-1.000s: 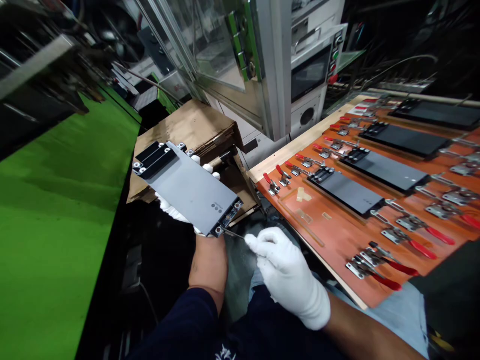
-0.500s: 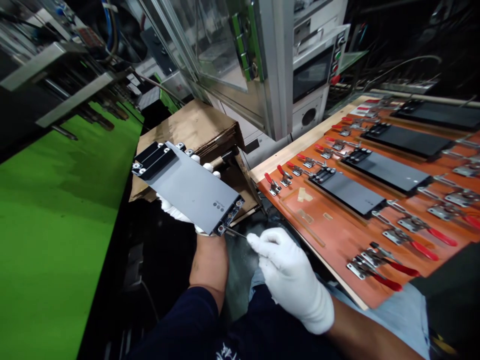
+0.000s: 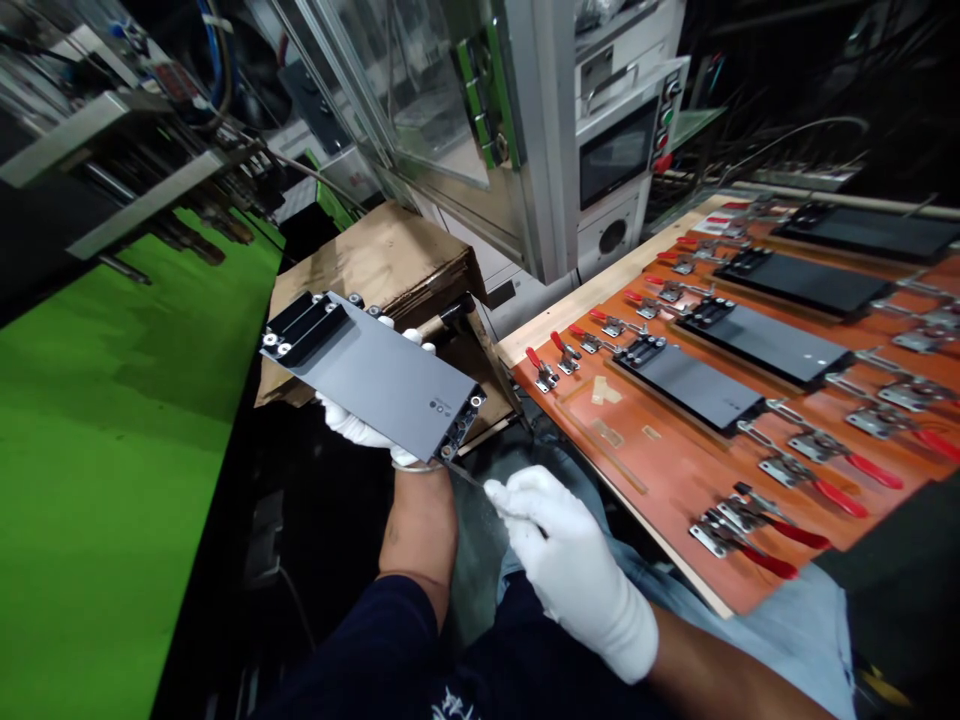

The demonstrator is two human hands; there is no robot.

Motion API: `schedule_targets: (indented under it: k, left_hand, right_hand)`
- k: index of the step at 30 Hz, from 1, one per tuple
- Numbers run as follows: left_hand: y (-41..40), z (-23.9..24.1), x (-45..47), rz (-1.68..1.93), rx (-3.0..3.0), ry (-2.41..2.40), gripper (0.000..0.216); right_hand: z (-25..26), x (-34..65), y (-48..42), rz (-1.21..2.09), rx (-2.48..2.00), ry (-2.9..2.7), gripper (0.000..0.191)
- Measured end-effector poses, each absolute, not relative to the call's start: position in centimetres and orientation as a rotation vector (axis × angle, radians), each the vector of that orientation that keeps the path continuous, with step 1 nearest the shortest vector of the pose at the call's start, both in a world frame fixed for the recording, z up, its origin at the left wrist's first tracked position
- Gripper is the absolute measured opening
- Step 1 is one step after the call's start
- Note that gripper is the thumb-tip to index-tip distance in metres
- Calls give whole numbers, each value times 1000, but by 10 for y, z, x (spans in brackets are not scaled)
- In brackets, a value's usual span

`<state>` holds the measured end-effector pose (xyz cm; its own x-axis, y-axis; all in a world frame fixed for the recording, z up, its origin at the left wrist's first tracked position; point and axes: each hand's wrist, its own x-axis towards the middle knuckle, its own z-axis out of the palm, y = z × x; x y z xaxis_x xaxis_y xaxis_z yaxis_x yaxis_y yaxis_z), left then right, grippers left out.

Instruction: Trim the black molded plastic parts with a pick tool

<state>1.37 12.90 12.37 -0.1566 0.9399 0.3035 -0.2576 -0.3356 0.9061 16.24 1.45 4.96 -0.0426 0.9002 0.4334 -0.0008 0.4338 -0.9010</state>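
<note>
My left hand (image 3: 352,425), in a white glove, grips a long grey panel (image 3: 379,375) from beneath; fingertips show over its far edge. The panel has a black slotted end at upper left and small metal fittings at its near corner. My right hand (image 3: 570,570), also gloved, is closed around a thin metal tool (image 3: 466,477). The tool's tip touches the panel's near corner fittings.
An orange fixture board (image 3: 675,470) on the right carries several dark panels held by red-handled toggle clamps (image 3: 772,560). A cardboard box (image 3: 382,260) sits behind the panel. A green surface (image 3: 97,450) lies left, with machinery and a grey cabinet (image 3: 540,130) beyond.
The panel has tilted flatter and dropped slightly at its near end. My right hand shifted a little down and left, keeping the tool at the corner.
</note>
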Motion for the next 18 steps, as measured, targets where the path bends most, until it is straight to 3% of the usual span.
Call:
schedule_targets:
  k: [4, 8, 18]
  left_hand:
    - [131, 124, 21, 1904, 1005, 748, 70]
    - [134, 115, 13, 1902, 1019, 606, 61]
    - [102, 57, 13, 1327, 634, 673, 82]
  right_hand:
    - [48, 162, 17, 1166, -817, -1334, 20]
    - [48, 168, 15, 1252, -843, -1263, 16]
    - [44, 193, 49, 836, -1066, -1430, 21]
